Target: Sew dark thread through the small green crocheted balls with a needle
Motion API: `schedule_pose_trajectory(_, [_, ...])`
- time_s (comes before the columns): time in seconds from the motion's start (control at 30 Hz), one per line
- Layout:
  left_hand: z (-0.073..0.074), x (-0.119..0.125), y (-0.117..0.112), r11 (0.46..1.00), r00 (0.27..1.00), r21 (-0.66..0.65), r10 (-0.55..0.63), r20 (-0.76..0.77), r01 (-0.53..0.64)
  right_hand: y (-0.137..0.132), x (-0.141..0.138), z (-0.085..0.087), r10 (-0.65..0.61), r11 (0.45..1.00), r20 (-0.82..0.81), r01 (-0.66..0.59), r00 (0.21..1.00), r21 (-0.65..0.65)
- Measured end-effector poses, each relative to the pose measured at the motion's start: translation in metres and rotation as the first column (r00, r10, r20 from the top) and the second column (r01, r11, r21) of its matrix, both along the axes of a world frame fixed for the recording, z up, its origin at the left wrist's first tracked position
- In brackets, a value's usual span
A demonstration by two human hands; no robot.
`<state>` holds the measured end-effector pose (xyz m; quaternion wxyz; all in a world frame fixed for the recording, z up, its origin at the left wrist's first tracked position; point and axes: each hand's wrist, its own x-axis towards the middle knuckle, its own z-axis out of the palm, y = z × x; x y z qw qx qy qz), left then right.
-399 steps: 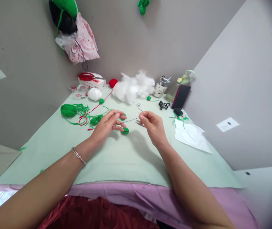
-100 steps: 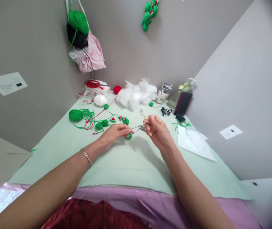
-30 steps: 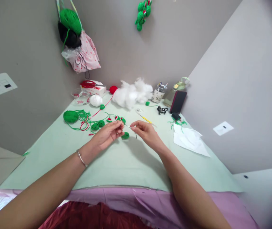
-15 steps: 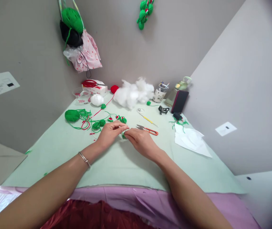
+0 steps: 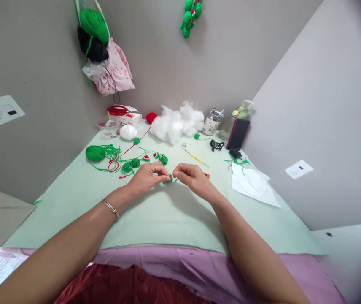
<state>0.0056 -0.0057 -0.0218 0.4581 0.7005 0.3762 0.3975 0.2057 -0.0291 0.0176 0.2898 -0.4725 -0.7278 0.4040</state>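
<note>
My left hand point(image 5: 147, 179) and my right hand point(image 5: 191, 179) meet fingertip to fingertip over the pale green table cover point(image 5: 168, 215). Between them lies a small green crocheted piece point(image 5: 168, 181). My left fingers are pinched on it. My right thumb and forefinger are pinched shut right beside it, on something thin that I cannot make out. Red thread snips point(image 5: 206, 175) lie just behind my right hand, mostly hidden by it. A silver bangle sits on my left wrist.
A green yarn ball point(image 5: 95, 153) with tangled strands and small crocheted bits point(image 5: 163, 159) lie left. A yellow crochet hook point(image 5: 196, 158), white stuffing point(image 5: 176, 122), cup point(image 5: 212, 123), bottle and phone point(image 5: 238, 133) are behind. White paper point(image 5: 253, 185) lies right.
A second ago my hands were a little apart with a thin strand between them. The red snips lay uncovered on the table half a second ago. Now both hands pinch together at the green piece.
</note>
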Motion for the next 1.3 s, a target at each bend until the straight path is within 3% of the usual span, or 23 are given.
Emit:
schedule_pose_trajectory(0.17, [0.003, 0.001, -0.001, 0.998, 0.996, -0.031, 0.062, 0.064, -0.06, 0.001, 0.0, -0.001, 0.004, 0.999, -0.051, -0.006, 0.999, -0.043])
schedule_pose_trajectory(0.4, [0.003, 0.0, 0.001, 0.975, 0.97, -0.205, -0.037, 0.239, 0.088, 0.001, 0.0, -0.002, 0.006, 0.999, -0.05, -0.007, 0.999, -0.035])
schedule_pose_trajectory(0.67, [0.0, -0.002, 0.003, 0.961, 0.94, -0.265, 0.019, 0.34, 0.076, 0.0, 0.0, 0.0, -0.005, 1.0, -0.048, 0.004, 0.999, -0.028])
schedule_pose_trajectory(1.07, [0.01, -0.006, 0.004, 0.938, 0.882, -0.326, 0.253, 0.397, -0.123, 0.007, 0.003, -0.003, -0.136, 0.991, -0.043, 0.135, 0.99, -0.026])
schedule_pose_trajectory(1.3, [0.012, -0.003, 0.001, 0.92, 0.851, -0.357, 0.315, 0.42, -0.164, 0.012, 0.006, -0.004, -0.253, 0.967, -0.207, 0.245, 0.945, -0.062])
